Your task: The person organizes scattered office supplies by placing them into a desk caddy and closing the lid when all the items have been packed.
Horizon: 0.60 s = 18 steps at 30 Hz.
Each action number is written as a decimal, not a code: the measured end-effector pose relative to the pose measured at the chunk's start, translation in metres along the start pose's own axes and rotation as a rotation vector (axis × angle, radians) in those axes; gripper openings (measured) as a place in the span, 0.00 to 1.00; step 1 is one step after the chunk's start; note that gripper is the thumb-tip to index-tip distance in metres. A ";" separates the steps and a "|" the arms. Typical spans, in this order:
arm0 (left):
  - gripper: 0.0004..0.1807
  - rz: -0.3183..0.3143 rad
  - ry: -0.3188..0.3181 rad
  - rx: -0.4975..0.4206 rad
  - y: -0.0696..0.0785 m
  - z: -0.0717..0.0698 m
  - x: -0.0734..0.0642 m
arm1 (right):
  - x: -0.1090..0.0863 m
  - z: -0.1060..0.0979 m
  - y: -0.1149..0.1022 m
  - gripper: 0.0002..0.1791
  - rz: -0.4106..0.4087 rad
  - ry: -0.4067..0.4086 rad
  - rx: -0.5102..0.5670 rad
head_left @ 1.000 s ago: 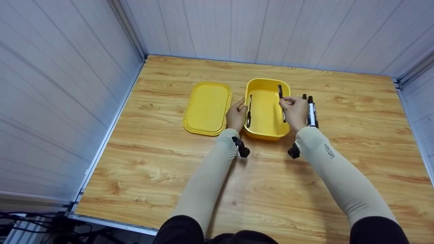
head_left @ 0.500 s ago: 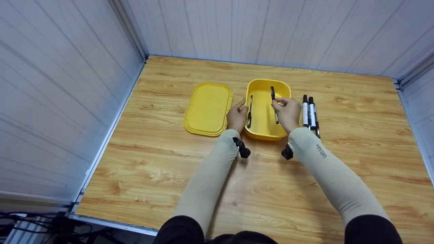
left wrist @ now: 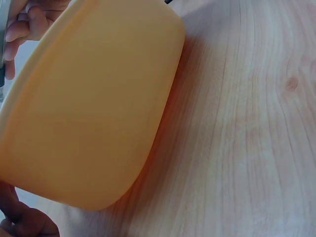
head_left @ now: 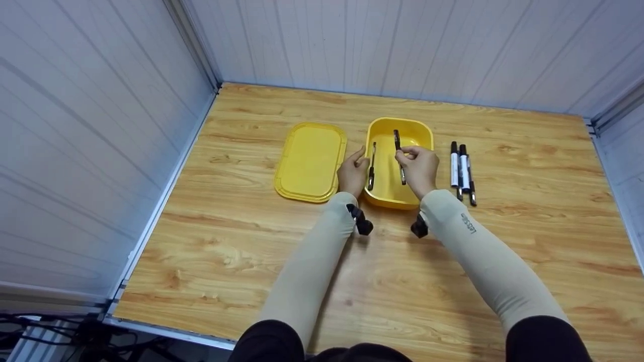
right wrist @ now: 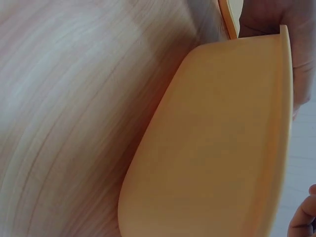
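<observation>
My right hand [head_left: 421, 167] pinches a black gel pen [head_left: 397, 140] over the inside of a yellow box [head_left: 395, 203]. The pen is nearly upright in the head view, and its see-through barrel appears at the left edge of the left wrist view beside the right fingers [left wrist: 37, 22]. Another gel pen [head_left: 371, 178] lies along the left wall within the box. My left hand [head_left: 352, 176] grips the box's left rim. In the right wrist view, part of that left hand [right wrist: 303, 69] shows past the rim.
A yellow lid [head_left: 311, 161] lies flat on the wooden table [head_left: 226, 241], left of the box. On the right are two white markers with black caps [head_left: 454, 168], with gel pens [head_left: 472, 186] beside them. Panel walls [head_left: 312, 45] enclose the table at the back and sides.
The right hand has moved left with the gel pen, from the box's right side to its middle. The markers and pens at the right have come into fuller view. The left hand stays put.
</observation>
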<state>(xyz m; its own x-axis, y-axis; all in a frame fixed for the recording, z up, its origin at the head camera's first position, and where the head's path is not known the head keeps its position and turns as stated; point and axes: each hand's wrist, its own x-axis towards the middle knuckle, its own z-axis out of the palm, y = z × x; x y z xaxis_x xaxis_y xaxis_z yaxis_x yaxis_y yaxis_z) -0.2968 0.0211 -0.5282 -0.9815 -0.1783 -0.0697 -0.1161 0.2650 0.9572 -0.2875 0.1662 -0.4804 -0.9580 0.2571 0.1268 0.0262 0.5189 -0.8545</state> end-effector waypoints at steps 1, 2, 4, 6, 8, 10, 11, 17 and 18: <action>0.21 -0.004 0.001 -0.005 0.000 0.000 0.000 | -0.001 0.001 0.000 0.10 0.000 0.000 0.002; 0.21 -0.006 0.005 -0.007 0.000 0.001 0.000 | -0.001 0.002 0.000 0.10 -0.001 0.002 0.001; 0.20 0.000 0.005 -0.009 0.000 0.001 0.000 | -0.002 0.004 0.000 0.10 -0.002 0.003 0.004; 0.20 0.014 0.016 0.007 -0.001 0.001 0.001 | -0.002 0.007 0.000 0.10 -0.007 0.004 -0.002; 0.20 0.025 0.026 0.020 0.000 0.001 0.001 | -0.002 0.010 0.000 0.10 -0.008 0.008 -0.008; 0.21 0.031 0.032 0.030 0.000 0.001 0.001 | -0.002 0.013 0.000 0.10 -0.010 0.012 -0.015; 0.21 0.028 0.034 0.027 0.000 0.001 0.001 | -0.002 0.014 0.000 0.10 -0.010 0.016 -0.013; 0.21 -0.008 0.021 0.008 0.001 0.001 0.000 | -0.001 0.020 0.004 0.09 0.001 0.043 0.006; 0.21 -0.012 0.020 0.013 0.001 0.001 0.001 | 0.000 0.021 0.005 0.09 0.004 0.043 0.009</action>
<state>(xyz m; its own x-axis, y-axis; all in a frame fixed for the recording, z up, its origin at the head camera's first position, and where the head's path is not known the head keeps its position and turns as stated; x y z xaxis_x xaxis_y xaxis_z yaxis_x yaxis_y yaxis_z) -0.2978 0.0226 -0.5279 -0.9768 -0.2007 -0.0752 -0.1299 0.2752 0.9526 -0.2932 0.1512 -0.4950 -0.9447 0.2941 0.1452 0.0269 0.5106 -0.8594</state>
